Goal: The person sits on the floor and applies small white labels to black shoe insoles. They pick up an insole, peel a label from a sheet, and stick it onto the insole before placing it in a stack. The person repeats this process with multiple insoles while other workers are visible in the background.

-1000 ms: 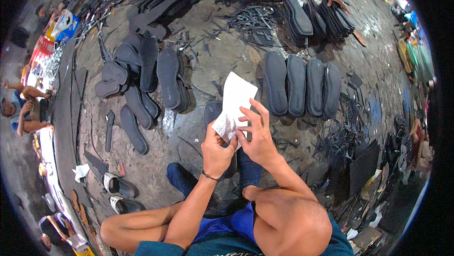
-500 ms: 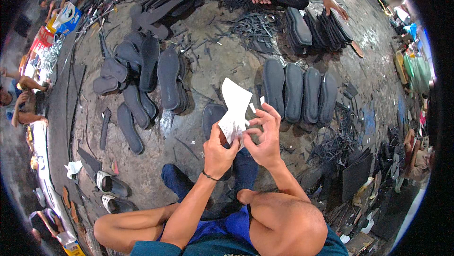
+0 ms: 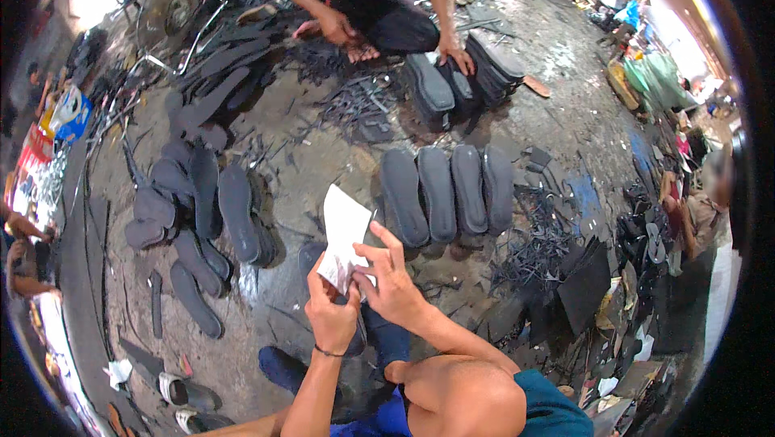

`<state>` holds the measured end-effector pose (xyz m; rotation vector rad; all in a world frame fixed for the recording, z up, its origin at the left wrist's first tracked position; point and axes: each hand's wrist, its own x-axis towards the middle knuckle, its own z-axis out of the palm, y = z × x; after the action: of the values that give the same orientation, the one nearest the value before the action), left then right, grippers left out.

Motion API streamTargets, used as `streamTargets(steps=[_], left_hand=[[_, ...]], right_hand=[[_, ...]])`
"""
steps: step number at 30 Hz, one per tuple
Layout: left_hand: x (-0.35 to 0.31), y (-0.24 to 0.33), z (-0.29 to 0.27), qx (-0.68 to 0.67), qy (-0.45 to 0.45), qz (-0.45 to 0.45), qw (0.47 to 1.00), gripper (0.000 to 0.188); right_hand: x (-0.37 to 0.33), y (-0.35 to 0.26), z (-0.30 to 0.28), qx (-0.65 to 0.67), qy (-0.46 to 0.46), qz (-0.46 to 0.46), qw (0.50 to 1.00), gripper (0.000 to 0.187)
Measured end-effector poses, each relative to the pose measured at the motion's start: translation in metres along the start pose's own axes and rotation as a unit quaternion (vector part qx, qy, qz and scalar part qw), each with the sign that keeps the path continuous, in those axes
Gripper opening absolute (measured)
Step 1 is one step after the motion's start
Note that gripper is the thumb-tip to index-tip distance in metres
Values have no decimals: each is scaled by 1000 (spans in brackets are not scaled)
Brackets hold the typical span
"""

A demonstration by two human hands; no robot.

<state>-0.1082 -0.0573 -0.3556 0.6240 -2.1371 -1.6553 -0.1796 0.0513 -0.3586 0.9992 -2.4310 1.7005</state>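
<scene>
A white sheet of paper (image 3: 345, 223), narrowed at its middle, is held up in front of me. My left hand (image 3: 333, 312) pinches its lower end between thumb and fingers. At the paper's lower right edge is my right hand (image 3: 393, 288), thumb and fingers bent against it, with the index finger raised. A thin white sliver (image 3: 373, 216) stands by that fingertip. Partly hidden behind the paper and my left hand, a dark shoe sole (image 3: 310, 256) lies on the floor.
Several dark soles stand in a row (image 3: 437, 195) ahead on the right. More soles (image 3: 239, 215) lie in a pile on the left. A co-worker's hand (image 3: 457, 58) rests on stacked soles (image 3: 429, 82) farther off. Black scraps (image 3: 529, 235) litter the right side.
The view has swung right and up, so more of the co-worker shows. The co-worker's hand has shifted along the stacked soles. My hands still hold the paper; my right fingers are closer to it.
</scene>
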Motion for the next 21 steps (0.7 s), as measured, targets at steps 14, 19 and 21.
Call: streamTargets(steps=[14,19,21], left_hand=[[1,-1,10,94,10,81,992,56],[1,-6,8,31,4,19,999,61],[2,-4,12,-5,13,-6,1000,58]], right_hand=[[2,-3,-2,11,50,19,998,57],[-3,13,3,66,41,40,996,59],[-2,11,-5,68,42,41,996,61]])
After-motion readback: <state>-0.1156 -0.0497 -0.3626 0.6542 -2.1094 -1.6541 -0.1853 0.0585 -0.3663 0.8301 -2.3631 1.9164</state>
